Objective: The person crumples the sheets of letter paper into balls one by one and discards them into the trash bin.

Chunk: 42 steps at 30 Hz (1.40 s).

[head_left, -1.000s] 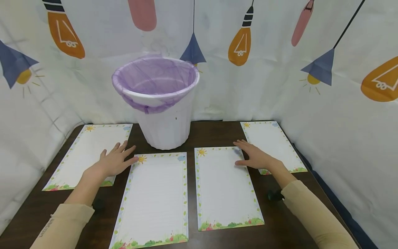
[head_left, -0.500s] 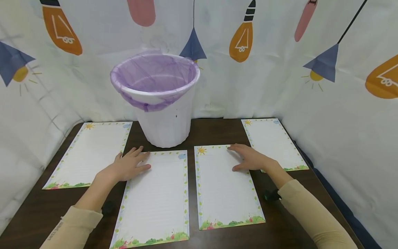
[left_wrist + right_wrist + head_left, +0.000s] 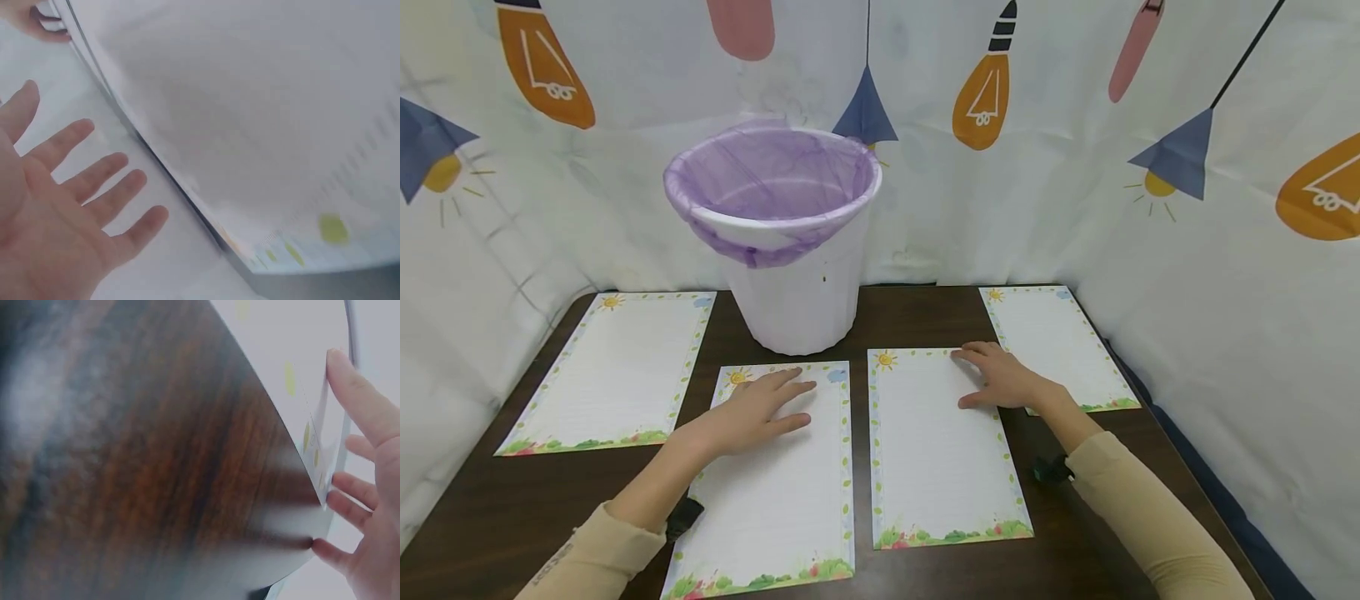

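Note:
My left hand hovers with spread fingers over the upper part of the front left sheet of lined paper, and holds nothing. The left wrist view shows its fingers apart, with a gap to the sheet. My right hand is at the upper right corner of the front right sheet, fingers extended. In the right wrist view the thumb lies along that sheet and a fingertip is close to the dark table; whether they touch is hard to tell. The sheets have sun, cloud and leaf borders.
A white bin lined with a purple bag stands at the table's back, left of centre. Two more such sheets lie at the back left and back right. White printed fabric surrounds the dark wooden table.
My left hand has moved right, from between the two left sheets to over the front left one. My right hand has shifted slightly left. The sheets keep their places.

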Motion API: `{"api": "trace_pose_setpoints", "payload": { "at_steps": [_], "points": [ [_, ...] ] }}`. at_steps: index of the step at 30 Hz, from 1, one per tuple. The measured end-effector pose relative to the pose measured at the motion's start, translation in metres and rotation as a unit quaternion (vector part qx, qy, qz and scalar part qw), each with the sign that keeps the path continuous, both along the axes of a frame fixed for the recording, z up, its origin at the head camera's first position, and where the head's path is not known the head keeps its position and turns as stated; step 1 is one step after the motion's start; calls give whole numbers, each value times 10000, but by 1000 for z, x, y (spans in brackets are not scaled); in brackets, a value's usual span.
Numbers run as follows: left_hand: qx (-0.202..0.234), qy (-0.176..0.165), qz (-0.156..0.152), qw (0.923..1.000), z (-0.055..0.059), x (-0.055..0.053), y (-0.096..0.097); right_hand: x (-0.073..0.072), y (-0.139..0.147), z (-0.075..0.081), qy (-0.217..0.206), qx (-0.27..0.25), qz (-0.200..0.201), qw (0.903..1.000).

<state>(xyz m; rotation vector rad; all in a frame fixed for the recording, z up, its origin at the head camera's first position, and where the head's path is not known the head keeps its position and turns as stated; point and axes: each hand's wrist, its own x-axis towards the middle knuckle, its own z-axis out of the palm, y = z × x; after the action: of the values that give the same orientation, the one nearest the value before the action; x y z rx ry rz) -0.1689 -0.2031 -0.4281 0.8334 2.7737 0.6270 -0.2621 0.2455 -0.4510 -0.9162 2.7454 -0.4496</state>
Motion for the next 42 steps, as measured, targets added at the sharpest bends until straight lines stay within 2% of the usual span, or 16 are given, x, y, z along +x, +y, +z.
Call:
{"api": "trace_pose_setpoints", "payload": {
  "at_steps": [7, 16, 27, 36, 42],
  "points": [
    [12, -93, -363, 9993, -4, 6, 18, -7, 4, -6, 149, -148, -3, 9998],
    [178, -505, -626, 9966, -7, 11, 36, -13, 2, -4, 194, 4, -178, 9997],
    [190, -545, -807, 9951, -12, 12, 40, -13, -1, -2, -475, -215, -538, 9972],
    [110, -647, -944, 9934, -11, 12, 41, -9, -5, -3, -661, -1062, -405, 9913],
    [78, -646, -958, 9933, -7, 13, 41, -7, -7, -4, -463, -1509, -607, 9856]
  ]
}}
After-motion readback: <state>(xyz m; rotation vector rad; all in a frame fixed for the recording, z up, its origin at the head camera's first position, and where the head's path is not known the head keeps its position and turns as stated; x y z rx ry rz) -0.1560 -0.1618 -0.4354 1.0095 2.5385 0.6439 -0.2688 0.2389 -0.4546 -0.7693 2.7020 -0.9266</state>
